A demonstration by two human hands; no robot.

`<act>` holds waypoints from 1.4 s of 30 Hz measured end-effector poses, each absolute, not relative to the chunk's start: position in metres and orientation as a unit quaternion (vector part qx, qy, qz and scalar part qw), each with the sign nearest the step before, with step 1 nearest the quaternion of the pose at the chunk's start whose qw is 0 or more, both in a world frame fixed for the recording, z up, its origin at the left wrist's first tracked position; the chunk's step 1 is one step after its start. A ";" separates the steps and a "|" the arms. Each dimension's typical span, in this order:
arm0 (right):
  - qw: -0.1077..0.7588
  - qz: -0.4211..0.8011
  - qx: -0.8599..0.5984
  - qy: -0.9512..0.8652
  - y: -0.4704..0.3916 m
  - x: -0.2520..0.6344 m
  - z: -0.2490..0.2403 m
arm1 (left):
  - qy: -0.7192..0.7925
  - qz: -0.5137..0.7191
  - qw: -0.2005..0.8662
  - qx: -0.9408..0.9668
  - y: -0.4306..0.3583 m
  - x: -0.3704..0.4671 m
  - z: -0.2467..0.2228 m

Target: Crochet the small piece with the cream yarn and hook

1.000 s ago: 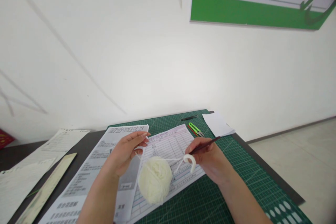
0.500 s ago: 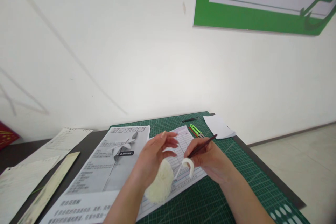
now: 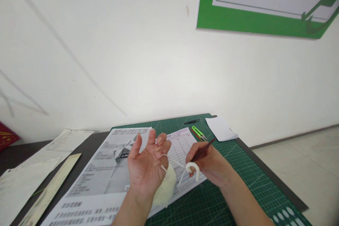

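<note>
The 2 hands are held apart above a green cutting mat point(image 3: 212, 203). The left hand point(image 3: 148, 169) is opened with its palm turned toward the camera, its fingers loosely curled; a strand of white yarn point(image 3: 177, 162) is looped at its little-finger side and is led across to the right hand point(image 3: 208, 160). By the right hand, a slim dark-brown tool point(image 3: 202, 151) is gripped between thumb and fingers, slanting up to the right; its lower tip cannot be made out. A curled white yarn piece point(image 3: 197, 172) is hung just below those fingers, beside a thin strand slanting downward. The pale yarn ball point(image 3: 166, 190) is partly hidden by the left hand and is set over a ruled form point(image 3: 182, 144). To its left, a grey printed sheet point(image 3: 90, 176) is laid out. Beyond the right hand, bright green snips point(image 3: 196, 130) are placed near a stack of white paper point(image 3: 221, 129).
</note>
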State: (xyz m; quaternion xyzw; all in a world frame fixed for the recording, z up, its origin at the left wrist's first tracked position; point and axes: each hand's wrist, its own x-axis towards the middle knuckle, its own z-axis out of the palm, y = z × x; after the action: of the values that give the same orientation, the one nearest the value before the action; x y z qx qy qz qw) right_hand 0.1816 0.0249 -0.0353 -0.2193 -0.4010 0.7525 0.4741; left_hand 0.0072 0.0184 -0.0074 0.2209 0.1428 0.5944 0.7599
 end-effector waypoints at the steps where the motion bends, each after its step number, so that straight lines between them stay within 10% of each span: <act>1: 0.474 0.751 -0.221 -0.403 0.024 0.181 -0.036 | 0.146 0.607 0.747 0.230 0.017 0.005 -0.004; 8: 0.485 0.717 -0.242 -0.438 0.023 0.181 -0.035 | 0.320 0.563 0.621 0.442 0.018 0.002 -0.001; 16: 0.476 0.676 -0.280 -0.488 0.022 0.189 -0.038 | 0.366 0.382 0.711 0.464 0.021 0.000 -0.008; 42: 0.479 0.483 -0.368 -0.634 0.015 0.195 -0.029 | 0.378 0.378 0.655 0.534 0.022 0.014 -0.019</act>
State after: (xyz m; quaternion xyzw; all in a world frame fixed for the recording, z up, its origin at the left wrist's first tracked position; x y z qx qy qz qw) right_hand 0.1946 0.0150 -0.0294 -0.3682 -0.6340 0.4832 0.4785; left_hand 0.0135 0.0222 -0.0192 0.5345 0.3776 0.3777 0.6551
